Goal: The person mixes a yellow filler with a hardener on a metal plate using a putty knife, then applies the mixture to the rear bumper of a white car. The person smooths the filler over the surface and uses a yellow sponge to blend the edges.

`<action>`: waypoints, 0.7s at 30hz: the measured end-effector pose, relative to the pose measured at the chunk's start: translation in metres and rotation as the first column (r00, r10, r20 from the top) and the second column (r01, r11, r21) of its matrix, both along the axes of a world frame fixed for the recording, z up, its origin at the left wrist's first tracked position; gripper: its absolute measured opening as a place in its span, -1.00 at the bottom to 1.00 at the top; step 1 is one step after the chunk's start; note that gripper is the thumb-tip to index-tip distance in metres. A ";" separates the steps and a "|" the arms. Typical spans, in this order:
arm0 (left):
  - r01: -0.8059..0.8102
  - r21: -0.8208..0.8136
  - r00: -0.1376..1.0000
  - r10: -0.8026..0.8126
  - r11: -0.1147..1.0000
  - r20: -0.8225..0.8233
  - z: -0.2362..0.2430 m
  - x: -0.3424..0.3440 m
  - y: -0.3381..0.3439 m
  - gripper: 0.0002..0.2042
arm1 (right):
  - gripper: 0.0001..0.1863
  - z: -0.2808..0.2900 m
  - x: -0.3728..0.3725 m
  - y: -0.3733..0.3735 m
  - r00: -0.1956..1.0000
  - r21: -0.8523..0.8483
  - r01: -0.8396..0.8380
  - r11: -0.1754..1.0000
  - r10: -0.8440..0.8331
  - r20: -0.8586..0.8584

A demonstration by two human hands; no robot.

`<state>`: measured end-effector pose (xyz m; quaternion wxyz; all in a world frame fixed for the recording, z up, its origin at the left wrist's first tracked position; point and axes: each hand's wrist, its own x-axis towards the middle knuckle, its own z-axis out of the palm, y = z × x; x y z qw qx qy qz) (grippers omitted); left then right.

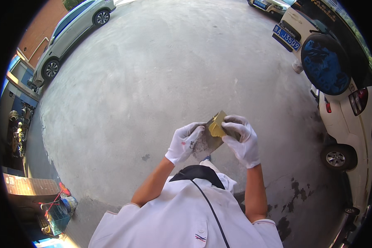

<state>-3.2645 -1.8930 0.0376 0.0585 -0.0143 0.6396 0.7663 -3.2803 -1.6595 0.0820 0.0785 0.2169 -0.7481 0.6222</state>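
Note:
My left hand (pixel 185 141), in a white glove with a small red mark, pinches the left side of a flat grey metal plate (pixel 211 144), held out above my waist. My right hand (pixel 242 142), also white-gloved, grips the plate's right side and what looks like a thin scraper blade, partly hidden by my fingers. A lump of yellow paste (pixel 215 129) sits on the upper part of the metal. Whether the plate and blade are separate pieces is hard to tell.
Grey concrete ground (pixel 144 82) spreads around me, with dark stains at lower right. A silver car (pixel 70 37) stands at upper left, white vehicles (pixel 339 124) along the right. A wire trolley with a bucket (pixel 68 205) stands at lower left by a building.

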 end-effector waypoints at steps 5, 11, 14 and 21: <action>-0.193 -0.095 0.978 0.200 0.977 0.067 0.019 -0.200 0.012 -0.77 | -0.64 0.019 -0.211 0.010 0.961 0.435 0.266 0.860 -0.200 -0.192; -0.319 -0.354 0.934 0.228 0.879 -0.276 -0.006 -0.408 0.028 -0.80 | -0.59 -0.013 -0.399 -0.009 0.975 0.426 0.189 0.885 -0.116 -0.191; -0.145 -0.223 0.986 0.122 0.964 -0.112 -0.023 -0.518 0.022 -0.77 | -0.55 -0.023 -0.505 -0.003 0.986 0.261 0.162 0.952 -0.143 -0.088; -0.031 -0.146 0.999 0.027 0.989 -0.030 0.008 -0.784 0.020 -0.76 | -0.59 0.017 -0.767 0.002 0.920 0.511 0.377 0.772 -0.374 -0.114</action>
